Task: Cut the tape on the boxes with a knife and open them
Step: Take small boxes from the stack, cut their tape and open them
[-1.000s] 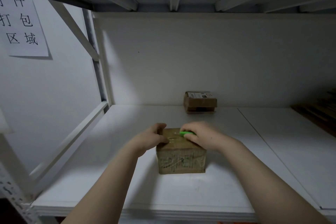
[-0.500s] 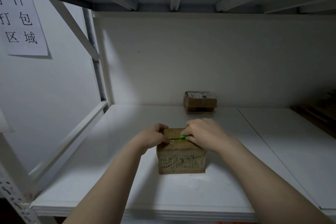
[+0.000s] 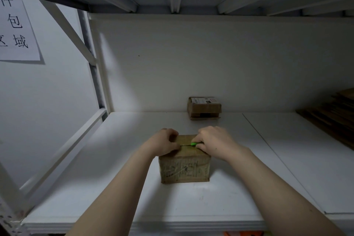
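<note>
A small brown cardboard box (image 3: pixel 184 168) wrapped in tape stands on the white shelf (image 3: pixel 134 188) in front of me. My left hand (image 3: pixel 164 142) grips its top left edge with curled fingers. My right hand (image 3: pixel 214 142) holds a green-handled knife (image 3: pixel 193 144), whose blade lies flat along the tape seam on the box top, pointing left toward my left thumb. A second cardboard box (image 3: pixel 204 108) with a white label sits at the back of the shelf against the wall.
Flattened cardboard sheets (image 3: pixel 333 115) lie stacked at the right end of the shelf. A white metal upright and diagonal brace (image 3: pixel 90 59) border the left side. A paper sign (image 3: pixel 17 30) hangs on the left wall. Another shelf runs overhead.
My right hand has drawn the knife a little leftward along the top seam, toward my left hand. The box and my left hand stay in place.
</note>
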